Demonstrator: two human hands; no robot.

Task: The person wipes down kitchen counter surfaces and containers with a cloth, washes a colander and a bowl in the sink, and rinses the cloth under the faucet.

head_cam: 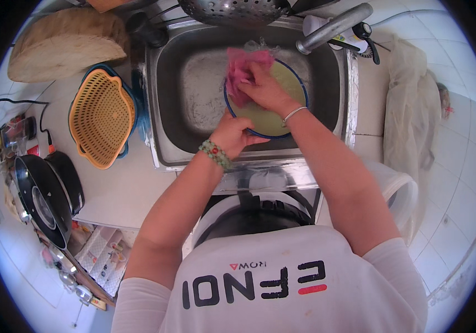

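Inside the stainless steel sink (179, 100), my left hand (233, 133) grips the near rim of a round, blue-edged dish (285, 123), thumb on the upper side and fingers beneath. The dish looks pale yellow-green inside; I cannot tell whether that is its surface or liquid. My right hand (265, 87) clutches a crumpled pink cloth (238, 79) over the dish's far left part, hiding some of its rim. Just beyond the cloth, a clear, shiny patch, perhaps water or plastic, shows against the sink. The metal faucet (333, 29) reaches in from the upper right.
Left of the sink lie a yellow plastic colander basket (102, 118) in a blue one and a thick wooden chopping block (67, 45). A black pan (42, 200) stands further left. A metal colander (235, 10) overhangs the back edge. A translucent plastic sheet (406, 112) hangs at right.
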